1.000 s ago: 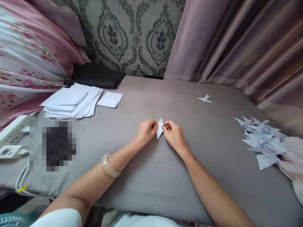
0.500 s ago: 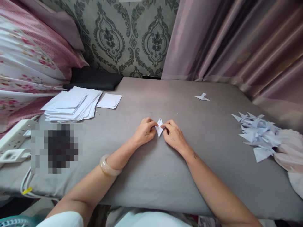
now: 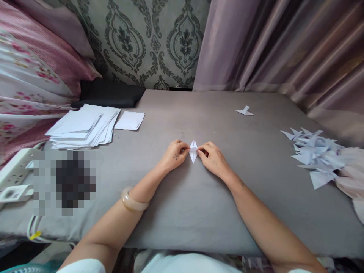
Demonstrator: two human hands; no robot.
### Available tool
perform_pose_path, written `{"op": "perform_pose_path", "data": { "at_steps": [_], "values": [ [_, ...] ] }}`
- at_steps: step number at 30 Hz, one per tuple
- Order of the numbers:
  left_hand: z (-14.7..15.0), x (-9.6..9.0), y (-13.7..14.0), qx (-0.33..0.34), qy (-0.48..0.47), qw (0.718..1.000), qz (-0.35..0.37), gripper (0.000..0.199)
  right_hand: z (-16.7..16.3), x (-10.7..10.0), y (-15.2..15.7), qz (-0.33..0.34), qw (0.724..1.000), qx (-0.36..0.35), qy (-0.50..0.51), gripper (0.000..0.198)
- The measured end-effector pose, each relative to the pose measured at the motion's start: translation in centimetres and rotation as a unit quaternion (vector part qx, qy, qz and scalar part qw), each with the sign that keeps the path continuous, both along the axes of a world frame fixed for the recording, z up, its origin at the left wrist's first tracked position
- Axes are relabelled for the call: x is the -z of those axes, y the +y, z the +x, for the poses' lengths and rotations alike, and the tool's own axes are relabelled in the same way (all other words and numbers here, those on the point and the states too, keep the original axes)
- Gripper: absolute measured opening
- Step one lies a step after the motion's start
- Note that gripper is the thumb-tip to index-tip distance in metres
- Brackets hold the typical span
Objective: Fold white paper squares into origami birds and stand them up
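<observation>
Between my hands, over the middle of the grey-covered table [image 3: 170, 212], is a small white folded paper [image 3: 193, 154] in a narrow diamond shape, with a slit running down from its top point. My left hand [image 3: 175, 154] pinches its left corner between thumb and forefinger. On the opposite side, my right hand [image 3: 212, 157] grips the right corner in the same way, fingers curled. A pale bangle [image 3: 133, 201] circles my left forearm.
Folded paper cranes [image 3: 318, 149] lie heaped at the right, beside pale cloth [image 3: 355, 178]. One paper crane [image 3: 245, 111] sits alone farther back. Stacked paper sheets [image 3: 82, 127] and smaller paper squares [image 3: 129, 120] lie at left, near a power strip [image 3: 17, 167].
Both hands still hold the folded paper. My right hand has shifted slightly outward, and the paper's middle now shows more openly between the fingers. The view has tilted a little.
</observation>
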State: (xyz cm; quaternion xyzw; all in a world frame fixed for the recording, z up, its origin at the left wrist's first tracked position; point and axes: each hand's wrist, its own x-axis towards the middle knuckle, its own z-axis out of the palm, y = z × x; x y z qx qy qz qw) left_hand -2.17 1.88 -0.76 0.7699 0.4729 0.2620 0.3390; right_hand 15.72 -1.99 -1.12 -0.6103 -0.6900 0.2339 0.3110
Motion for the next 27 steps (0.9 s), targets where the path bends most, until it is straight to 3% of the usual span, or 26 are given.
{"op": "perform_pose_path", "data": {
  "at_steps": [14,27],
  "values": [
    [0.7,-0.4,0.7,-0.072,0.013,0.996,-0.051,0.014,-0.5,0.3,1.0,-0.012,0.998,0.064,0.003,0.016],
    [0.8,-0.7,1.0,-0.061,0.043,0.996,-0.049,0.013,-0.7,0.2,1.3,-0.039,0.994,0.095,0.02,0.016]
  ]
}}
